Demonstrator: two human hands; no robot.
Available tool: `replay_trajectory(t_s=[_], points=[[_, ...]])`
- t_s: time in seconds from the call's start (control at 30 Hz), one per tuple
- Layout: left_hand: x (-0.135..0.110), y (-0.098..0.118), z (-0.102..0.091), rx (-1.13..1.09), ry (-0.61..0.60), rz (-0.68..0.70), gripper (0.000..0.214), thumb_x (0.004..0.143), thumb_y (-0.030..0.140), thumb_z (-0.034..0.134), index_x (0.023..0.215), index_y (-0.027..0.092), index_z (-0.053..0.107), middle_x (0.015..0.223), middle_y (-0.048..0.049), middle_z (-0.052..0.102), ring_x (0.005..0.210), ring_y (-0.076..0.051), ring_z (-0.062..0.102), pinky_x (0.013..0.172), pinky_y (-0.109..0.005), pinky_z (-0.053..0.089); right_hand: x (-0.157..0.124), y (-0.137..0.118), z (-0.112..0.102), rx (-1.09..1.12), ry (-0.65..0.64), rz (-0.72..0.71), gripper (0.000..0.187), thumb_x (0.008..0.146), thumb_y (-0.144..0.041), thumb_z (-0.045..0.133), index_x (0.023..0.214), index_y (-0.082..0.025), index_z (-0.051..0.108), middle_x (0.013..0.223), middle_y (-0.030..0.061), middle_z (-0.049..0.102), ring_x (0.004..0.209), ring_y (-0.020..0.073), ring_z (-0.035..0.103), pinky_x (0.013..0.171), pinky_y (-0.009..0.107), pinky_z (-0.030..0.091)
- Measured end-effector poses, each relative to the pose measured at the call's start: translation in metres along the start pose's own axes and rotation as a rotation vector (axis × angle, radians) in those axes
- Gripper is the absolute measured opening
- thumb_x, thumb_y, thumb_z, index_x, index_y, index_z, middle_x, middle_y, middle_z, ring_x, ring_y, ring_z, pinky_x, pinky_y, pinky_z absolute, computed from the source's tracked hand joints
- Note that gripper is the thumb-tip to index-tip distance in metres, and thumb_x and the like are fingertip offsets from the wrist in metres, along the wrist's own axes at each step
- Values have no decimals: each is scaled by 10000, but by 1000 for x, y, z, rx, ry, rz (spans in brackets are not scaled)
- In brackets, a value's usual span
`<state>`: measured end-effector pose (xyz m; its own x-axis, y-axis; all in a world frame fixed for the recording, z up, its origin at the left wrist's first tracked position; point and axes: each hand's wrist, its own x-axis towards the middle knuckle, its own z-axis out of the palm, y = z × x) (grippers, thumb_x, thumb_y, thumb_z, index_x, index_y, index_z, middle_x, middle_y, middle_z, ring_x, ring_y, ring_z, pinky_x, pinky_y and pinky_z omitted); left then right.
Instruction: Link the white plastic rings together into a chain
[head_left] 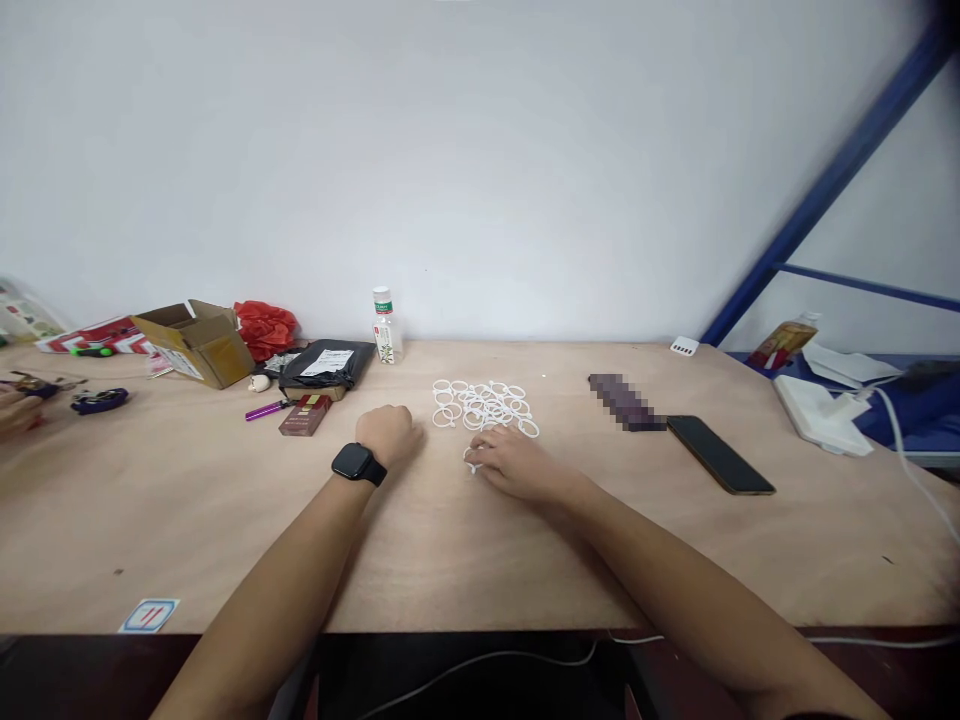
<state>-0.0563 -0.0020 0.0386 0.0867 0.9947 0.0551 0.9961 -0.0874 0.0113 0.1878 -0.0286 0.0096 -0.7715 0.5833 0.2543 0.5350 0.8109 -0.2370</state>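
Observation:
Several thin white rings (491,405), each with a small nub, lie in a loose overlapping cluster on the wooden table. Just in front of that cluster, my right hand (514,460) pinches a single white ring (471,460) between its fingertips, low over the tabletop. My left hand (384,432), with a black watch (358,462) on its wrist, rests on the table left of the rings. Its fingers are curled in, and nothing shows in them.
Left of my hands are a dark red box (305,415), a purple pen-like stick (266,410), a black parcel (322,368) and an open carton (199,350). A bottle (384,330) stands by the wall. A phone (720,455) lies to the right. Another person's hand (19,410) shows far left.

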Motion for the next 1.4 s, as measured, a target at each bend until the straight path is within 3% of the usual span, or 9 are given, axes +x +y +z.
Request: replay_trajectory(t_s=[0.07, 0.2, 0.33, 0.47, 0.73, 0.97, 1.17, 1.23, 1.4], points=[[-3, 6, 0, -69, 51, 103, 332, 838, 338, 451, 782, 128, 702, 870, -179, 697, 818, -293, 650, 703, -358, 469, 1, 3, 2, 50, -23, 1, 234, 888, -165, 494, 1017, -221, 682, 984, 76, 648, 944, 212, 568, 832, 347, 425], [-11, 24, 9, -342, 93, 552, 235, 796, 263, 543, 978, 213, 682, 1047, -72, 658, 932, -214, 623, 838, -300, 469, 2, 7, 4, 147, 11, 60, 170, 913, -221, 490, 926, -210, 659, 899, 62, 636, 862, 197, 569, 761, 313, 438], [-14, 36, 23, -485, 101, 717, 205, 860, 304, 530, 993, 226, 665, 1088, -59, 630, 962, -196, 606, 865, -287, 459, 2, 5, 1, 346, 140, 147, 183, 950, -262, 431, 946, -208, 606, 923, 47, 641, 846, 178, 564, 765, 304, 435], [-13, 39, 27, -510, 94, 772, 283, 949, 368, 428, 908, 207, 657, 941, -68, 654, 904, -193, 598, 845, -289, 439, 2, 2, -5, 420, 140, 209, 181, 934, -263, 433, 865, -200, 587, 811, 13, 627, 747, 155, 549, 692, 275, 406], [-15, 46, 26, -508, 67, 774, 293, 939, 380, 433, 833, 201, 639, 850, -60, 650, 822, -187, 590, 791, -279, 433, 3, -2, -8, 365, 106, 239, 144, 846, -190, 467, 761, -200, 582, 697, -16, 610, 643, 132, 513, 603, 242, 356], [-14, 50, 27, -389, 92, 839, 276, 931, 295, 422, 808, 178, 640, 851, -80, 647, 782, -194, 600, 739, -290, 438, 7, 2, 4, 263, 177, 276, 132, 708, -110, 490, 649, -200, 567, 575, -32, 543, 571, 121, 458, 550, 235, 304], [-15, 48, 26, -464, 97, 816, 326, 954, 360, 403, 820, 189, 645, 868, -77, 651, 816, -190, 600, 759, -280, 433, 7, 3, 5, 329, 242, 287, 191, 717, -98, 459, 582, -196, 553, 559, -33, 550, 568, 118, 485, 570, 237, 339], [-13, 44, 24, -487, 108, 779, 350, 958, 390, 395, 808, 193, 642, 850, -72, 650, 808, -187, 594, 750, -277, 426, 6, 2, 5, 361, 291, 295, 199, 731, -103, 458, 625, -199, 597, 606, -23, 597, 600, 126, 525, 599, 242, 376], [-6, 24, 15, -366, 122, 760, 451, 901, 532, 470, 641, 184, 591, 750, -66, 632, 728, -180, 566, 656, -273, 373, 1, 13, 3, 314, 419, 346, 333, 767, -144, 513, 1058, -225, 652, 935, 21, 681, 679, 141, 576, 663, 271, 441]])
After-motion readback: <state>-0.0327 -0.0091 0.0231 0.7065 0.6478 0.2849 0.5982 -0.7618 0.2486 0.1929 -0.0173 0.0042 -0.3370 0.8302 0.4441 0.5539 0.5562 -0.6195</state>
